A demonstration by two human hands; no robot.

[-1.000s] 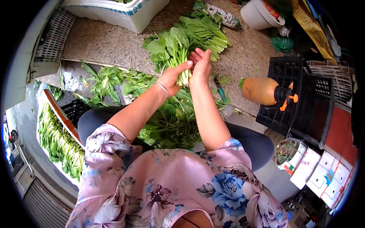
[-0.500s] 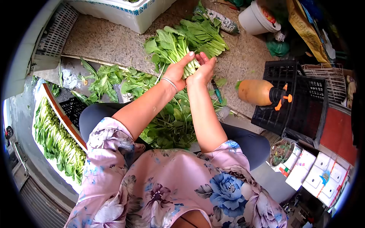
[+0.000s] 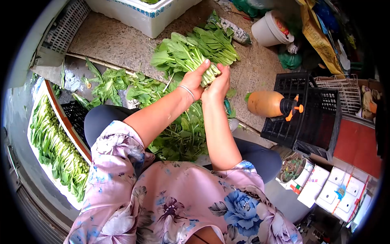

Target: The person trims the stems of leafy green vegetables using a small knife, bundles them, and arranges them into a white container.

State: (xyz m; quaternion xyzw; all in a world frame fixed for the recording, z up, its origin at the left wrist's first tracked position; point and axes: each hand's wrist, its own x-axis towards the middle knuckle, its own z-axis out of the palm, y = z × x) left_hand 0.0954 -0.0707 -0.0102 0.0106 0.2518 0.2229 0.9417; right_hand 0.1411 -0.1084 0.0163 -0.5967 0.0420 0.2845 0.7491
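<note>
Between my hands is a bunch of leafy greens [image 3: 180, 53], stems toward me and leaves pointing up and to the left. My left hand [image 3: 193, 81], with a bracelet at the wrist, grips the pale stem ends, its thumb along them. My right hand [image 3: 217, 86] closes round the same stem ends from the other side. Just beyond lies a second bunch of greens [image 3: 217, 44] on the stone slab. A dark green-handled tool [image 3: 227, 106] shows partly behind my right wrist. Loose leaves [image 3: 183, 136] are heaped below my forearms.
A foam box [image 3: 150, 20] stands at the back left. Packed greens [image 3: 59, 148] fill a tray at left. On the right are an orange spray bottle [image 3: 264, 103], black crates [image 3: 319, 122] and a white bucket [image 3: 270, 30]. A wrapped roll [image 3: 237, 32] lies behind the bunches.
My hands and the held bunch have shifted slightly down in the view. The stems are gripped closer together, and the right hand's fingers have curled in. The whole view has shifted a little.
</note>
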